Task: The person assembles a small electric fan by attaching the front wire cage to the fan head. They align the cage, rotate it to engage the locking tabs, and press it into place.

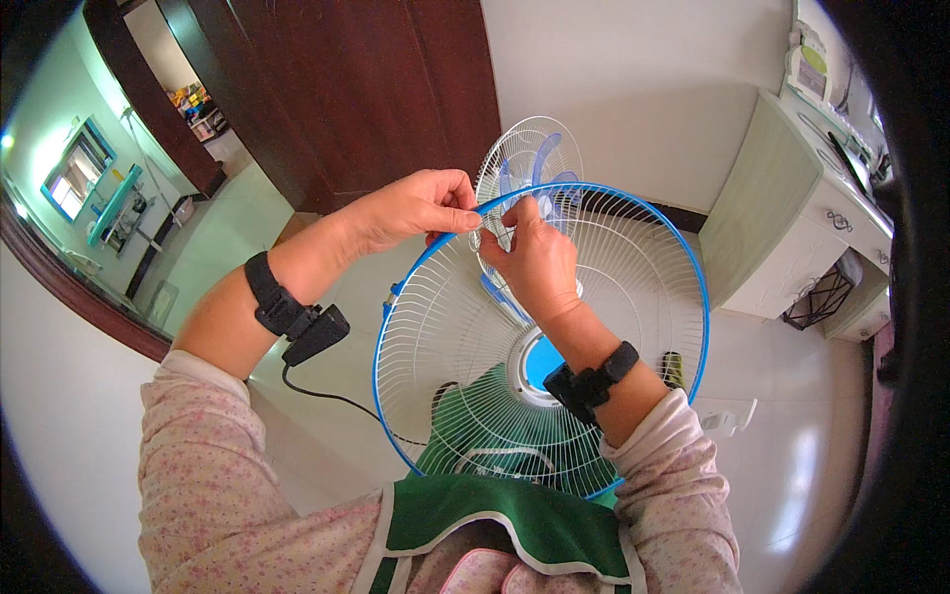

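A round wire fan grille [460, 334] with a blue rim and a blue centre disc stands before me, over a green apron. My left hand [427, 208] pinches the blue rim at its upper left between thumb and fingers. Just right of it, my right hand [531, 252] is at the top of the rim with bent fingers; whether its fingertips grip the rim is hard to see. A blue clip sits on the rim's left side. Behind the grille is a fan [545, 148] with translucent blue blades and a white wire cage, partly hidden.
A dark red wooden door [356, 89] is behind on the left, beside a doorway to a room with a mirror [78, 171]. A white desk with drawers [787, 223] stands at the right. A white plastic piece [731, 419] lies on the tiled floor. A black cable hangs from my left armband.
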